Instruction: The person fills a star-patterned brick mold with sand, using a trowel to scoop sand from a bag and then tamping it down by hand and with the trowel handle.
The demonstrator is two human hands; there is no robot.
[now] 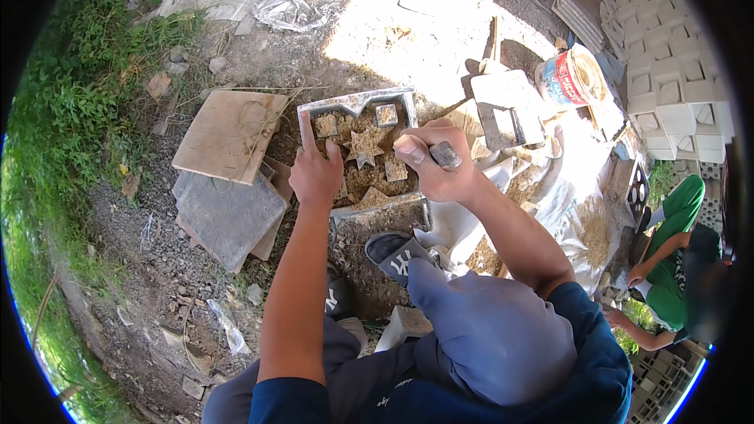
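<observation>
A grey, square-walled mould (385, 95) lies on the ground in front of the person, with tan, crumbly sand around a star-shaped centre piece (365, 148) and small square blocks inside it. The left hand (316, 178) is at the mould's left wall, index finger stretched along it and thumb set apart; the other fingers are curled, and I cannot tell whether they grip the wall. The right hand (438, 166), above the mould's right wall, has its fingers closed around a dark grey, blunt-ended tool (446, 155); its lower part is hidden, so it is perhaps a bar or a handle. Left of the mould, a light brown square board (230, 135) lies beside a grey square slab (228, 216). Well to the mould's right stands a red, blue and white round bucket (571, 78); farther off, a co-worker in green trousers (682, 208) sits low.
</observation>
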